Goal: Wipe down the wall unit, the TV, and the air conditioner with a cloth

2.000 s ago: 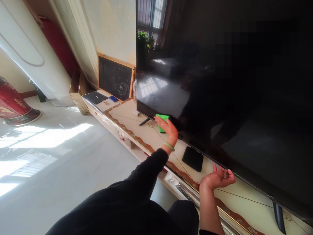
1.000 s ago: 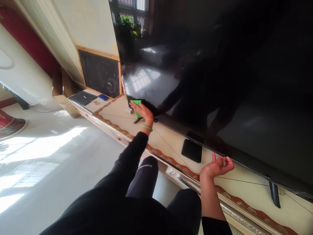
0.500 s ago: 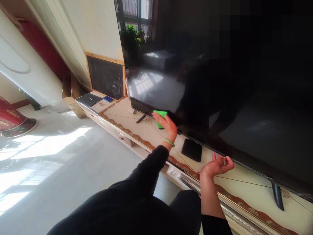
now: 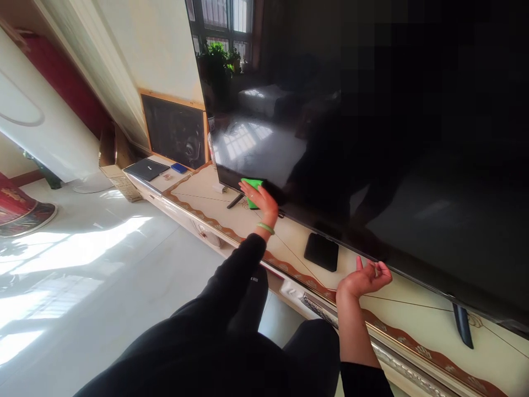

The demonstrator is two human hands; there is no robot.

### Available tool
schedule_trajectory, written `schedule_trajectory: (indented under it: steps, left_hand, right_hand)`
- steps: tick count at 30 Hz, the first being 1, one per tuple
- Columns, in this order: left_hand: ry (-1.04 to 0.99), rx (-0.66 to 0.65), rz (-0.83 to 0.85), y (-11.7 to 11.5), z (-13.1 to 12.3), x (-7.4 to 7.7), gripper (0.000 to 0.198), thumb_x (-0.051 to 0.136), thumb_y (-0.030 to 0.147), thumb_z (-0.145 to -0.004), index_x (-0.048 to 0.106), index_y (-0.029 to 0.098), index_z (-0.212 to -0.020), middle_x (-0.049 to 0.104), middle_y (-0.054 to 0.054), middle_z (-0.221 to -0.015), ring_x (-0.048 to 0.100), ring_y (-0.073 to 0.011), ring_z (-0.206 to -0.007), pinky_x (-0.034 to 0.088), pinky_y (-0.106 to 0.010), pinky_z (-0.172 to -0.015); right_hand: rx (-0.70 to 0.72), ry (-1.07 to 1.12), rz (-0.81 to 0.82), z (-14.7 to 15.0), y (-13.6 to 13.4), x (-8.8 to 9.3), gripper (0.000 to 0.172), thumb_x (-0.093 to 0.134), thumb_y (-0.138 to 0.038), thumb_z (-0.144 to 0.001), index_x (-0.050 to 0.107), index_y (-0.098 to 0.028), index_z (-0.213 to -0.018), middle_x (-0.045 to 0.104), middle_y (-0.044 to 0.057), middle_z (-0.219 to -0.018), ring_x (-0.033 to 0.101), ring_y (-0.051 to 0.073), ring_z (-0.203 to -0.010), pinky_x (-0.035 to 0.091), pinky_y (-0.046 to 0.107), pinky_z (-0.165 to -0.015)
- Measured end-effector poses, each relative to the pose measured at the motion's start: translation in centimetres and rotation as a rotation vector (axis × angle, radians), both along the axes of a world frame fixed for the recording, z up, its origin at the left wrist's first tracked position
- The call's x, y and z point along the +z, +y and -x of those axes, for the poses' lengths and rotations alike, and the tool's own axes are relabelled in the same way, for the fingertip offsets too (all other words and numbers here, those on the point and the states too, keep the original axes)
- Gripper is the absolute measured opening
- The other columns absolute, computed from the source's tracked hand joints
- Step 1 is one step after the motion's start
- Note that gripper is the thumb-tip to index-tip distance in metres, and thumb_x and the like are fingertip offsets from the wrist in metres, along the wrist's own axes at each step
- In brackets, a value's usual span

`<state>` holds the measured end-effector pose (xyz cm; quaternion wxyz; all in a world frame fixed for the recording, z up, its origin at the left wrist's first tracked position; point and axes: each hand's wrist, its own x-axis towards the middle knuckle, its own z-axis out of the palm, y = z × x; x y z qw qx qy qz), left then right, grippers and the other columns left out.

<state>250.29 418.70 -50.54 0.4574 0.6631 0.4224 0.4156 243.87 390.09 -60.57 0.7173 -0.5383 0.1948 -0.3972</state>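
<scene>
Since half a second ago the left hand (image 4: 262, 203) has slid the green cloth (image 4: 252, 185) leftward along the bottom edge of the television (image 4: 372, 127), nearer to the screen's lower left corner and almost above the left stand foot (image 4: 235, 200); the right hand has hardly shifted. The left hand lies flat on the cloth with fingers spread, pressing it against the lower bezel of the television rather than clenching it, and a green bangle (image 4: 265, 227) circles its wrist above a black sleeve (image 4: 231, 275). The right hand (image 4: 365, 280) is loosely open, palm up and fingers curled, holding nothing; its fingertips are at the underside of the television's bottom edge, though whether they touch it cannot be told. The television stands on a long cream cabinet (image 4: 413, 325) with a brown patterned border. A flat black box (image 4: 321, 252) lies on the cabinet under the television's lower edge, between the two hands. The right stand foot (image 4: 462, 325) shows under the television's far right side. Left of the television, a wood-framed black board (image 4: 173, 129) leans on the wall, with a black laptop (image 4: 146, 169) and a small blue object (image 4: 179, 167) lying before it.
</scene>
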Motion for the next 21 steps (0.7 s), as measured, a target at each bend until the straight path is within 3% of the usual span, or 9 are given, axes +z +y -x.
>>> schedule_trajectory:
  steps: [4,7,9,12,15,17,21]
  left_hand:
    - [-0.002,0.071,0.036,6.9,-0.6,1.1,0.060,0.027,0.022,-0.112,0.024,0.010,-0.170,0.019,-0.016,-0.180,0.014,-0.0192,-0.171,0.018,-0.040,-0.141]
    - [-0.006,0.109,0.071,10.7,-0.9,1.7,0.055,0.048,0.035,-0.111,0.042,0.015,-0.162,0.038,-0.017,-0.173,0.039,-0.0293,-0.161,0.031,-0.058,-0.136]
    - [-0.006,0.122,0.092,12.0,-0.9,1.8,0.057,0.064,0.044,-0.104,0.053,0.019,-0.154,0.048,-0.015,-0.165,0.050,-0.0328,-0.151,0.039,-0.065,-0.129]
    - [-0.009,0.136,0.112,11.6,-0.9,1.3,0.059,0.062,0.044,-0.105,0.050,0.019,-0.157,0.044,-0.016,-0.169,0.044,-0.0335,-0.156,0.036,-0.064,-0.131]
    - [-0.016,0.127,0.124,9.2,-1.0,0.2,0.059,0.036,0.032,-0.112,0.033,0.010,-0.167,0.025,-0.020,-0.178,0.025,-0.0263,-0.168,0.024,-0.049,-0.140]
    - [-0.026,0.111,0.133,7.5,-1.2,-0.6,0.061,0.027,0.026,-0.111,0.027,0.006,-0.169,0.022,-0.020,-0.179,0.018,-0.0209,-0.170,0.021,-0.039,-0.141]
    - [-0.062,0.101,0.162,6.8,-1.5,-1.2,0.062,0.031,0.028,-0.110,0.027,0.010,-0.170,0.025,-0.019,-0.178,0.019,-0.0223,-0.170,0.021,-0.043,-0.141]
  right_hand:
    - [-0.015,-0.009,-0.015,0.0,0.1,0.2,0.030,0.062,-0.029,-0.078,0.049,-0.025,-0.105,0.047,0.003,-0.114,0.056,0.018,-0.109,0.064,0.051,-0.104]
    - [-0.024,0.004,-0.011,0.1,0.2,0.4,0.030,0.060,-0.027,-0.077,0.049,-0.024,-0.105,0.048,0.004,-0.114,0.057,0.018,-0.109,0.064,0.050,-0.104]
    - [-0.023,0.014,-0.012,0.1,0.3,0.6,0.029,0.059,-0.025,-0.077,0.049,-0.024,-0.105,0.048,0.004,-0.114,0.058,0.017,-0.108,0.064,0.049,-0.104]
    - [-0.034,0.036,0.009,0.1,0.4,0.8,0.029,0.056,-0.023,-0.077,0.048,-0.025,-0.105,0.049,0.004,-0.113,0.060,0.017,-0.107,0.066,0.049,-0.102]
    - [-0.042,0.034,0.020,0.2,0.4,0.9,0.030,0.056,-0.022,-0.076,0.048,-0.025,-0.105,0.049,0.004,-0.113,0.061,0.019,-0.109,0.065,0.051,-0.104]
    - [-0.030,0.033,0.018,0.3,0.3,0.9,0.031,0.056,-0.022,-0.075,0.048,-0.027,-0.105,0.050,0.003,-0.111,0.062,0.020,-0.111,0.064,0.053,-0.107]
    - [-0.002,0.046,0.038,0.6,0.2,1.0,0.030,0.054,-0.023,-0.077,0.046,-0.029,-0.105,0.051,0.002,-0.111,0.062,0.021,-0.116,0.061,0.058,-0.112]
